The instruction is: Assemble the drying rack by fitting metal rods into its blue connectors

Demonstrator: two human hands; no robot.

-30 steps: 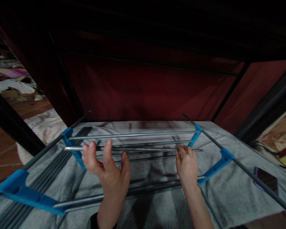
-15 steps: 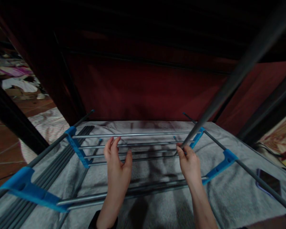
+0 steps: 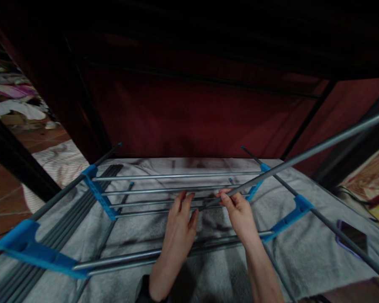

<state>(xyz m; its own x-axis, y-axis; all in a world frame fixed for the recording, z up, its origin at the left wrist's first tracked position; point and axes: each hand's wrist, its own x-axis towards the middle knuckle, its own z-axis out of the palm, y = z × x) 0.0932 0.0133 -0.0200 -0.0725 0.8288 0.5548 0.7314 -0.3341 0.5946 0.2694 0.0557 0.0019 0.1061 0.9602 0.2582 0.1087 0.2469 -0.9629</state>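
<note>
Fingers of the right hand (image 3: 241,216) pinch a grey rod (image 3: 303,157) that slants over the blue-bracketed frame (image 3: 99,197); the left hand (image 3: 180,231) has its fingers parted near the rod's lower end, though dimness hides whether they touch. The step looks like positioning the rod; steadying it would call for closing the left fingers. No writing is legible.

Rack (image 3: 177,176) on blanket (image 3: 318,252), poles (image 3: 66,223) along left, phone (image 3: 353,232) at right, panel (image 3: 189,122) behind.
</note>
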